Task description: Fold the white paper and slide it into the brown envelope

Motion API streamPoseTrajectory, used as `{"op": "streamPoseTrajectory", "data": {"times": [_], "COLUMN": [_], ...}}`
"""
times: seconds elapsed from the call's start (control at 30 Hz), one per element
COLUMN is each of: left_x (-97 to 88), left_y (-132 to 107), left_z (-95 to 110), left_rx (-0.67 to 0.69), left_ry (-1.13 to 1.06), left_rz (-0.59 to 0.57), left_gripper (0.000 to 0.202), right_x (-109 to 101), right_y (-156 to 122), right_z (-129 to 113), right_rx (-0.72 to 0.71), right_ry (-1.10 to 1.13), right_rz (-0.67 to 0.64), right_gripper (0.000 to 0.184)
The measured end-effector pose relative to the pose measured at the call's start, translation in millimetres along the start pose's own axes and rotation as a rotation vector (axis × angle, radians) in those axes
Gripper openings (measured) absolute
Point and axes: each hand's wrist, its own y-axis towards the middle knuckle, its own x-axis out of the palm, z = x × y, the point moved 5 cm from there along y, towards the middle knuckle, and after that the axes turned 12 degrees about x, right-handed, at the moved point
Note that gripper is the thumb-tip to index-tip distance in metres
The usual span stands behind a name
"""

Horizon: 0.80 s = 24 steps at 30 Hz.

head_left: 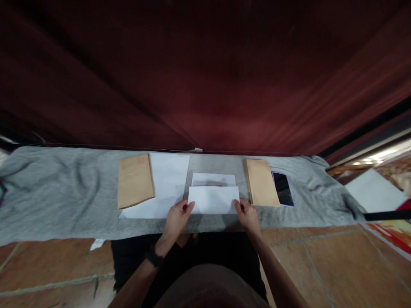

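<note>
A white sheet of paper (pixel 213 200), seemingly folded, is held level by its two short sides. My left hand (pixel 177 218) pinches its left edge between thumb and fingers. On the opposite edge, my right hand (pixel 248 214) has the same pinch grip. Just behind the held sheet, another piece of white paper (pixel 213 179) shows; whether it is a separate sheet or part of the same one, I cannot tell. To the left, larger white paper (pixel 170 179) lies flat, partly under a stack of brown envelopes (pixel 135 182). Right of my right hand rests a second brown envelope stack (pixel 261 182).
A grey cloth (pixel 80 192) covers the long narrow surface. Beside the right envelopes lies a dark-screened phone (pixel 283 189). Dark red drapery (pixel 205 85) rises along the back edge. Tiled floor (pixel 308 256) lies in front, and a white sheet (pixel 375 190) sits at far right.
</note>
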Motion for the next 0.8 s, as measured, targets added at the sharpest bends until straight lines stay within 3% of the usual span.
{"op": "streamPoseTrajectory", "data": {"times": [0.17,0.37,0.53,0.8], "left_x": [-4.7,-3.3,-4.3,-2.8], "left_y": [12,21,28,47], "left_z": [13,20,24,27], "left_rx": [-0.075,-0.109,-0.094,-0.079], "left_ry": [0.317,0.461,0.509,0.508], "left_rz": [-0.112,-0.2,-0.154,-0.089], "left_gripper": [0.034,0.034,0.041,0.04], "right_x": [3,6,9,10], "right_y": [7,15,20,35], "right_z": [-6,-10,-14,-26], "right_rx": [0.048,0.117,0.164,0.159], "right_ry": [-0.136,-0.267,-0.378,-0.463], "right_rz": [0.019,-0.023,-0.055,0.032], "right_gripper": [0.035,0.031,0.029,0.028]}}
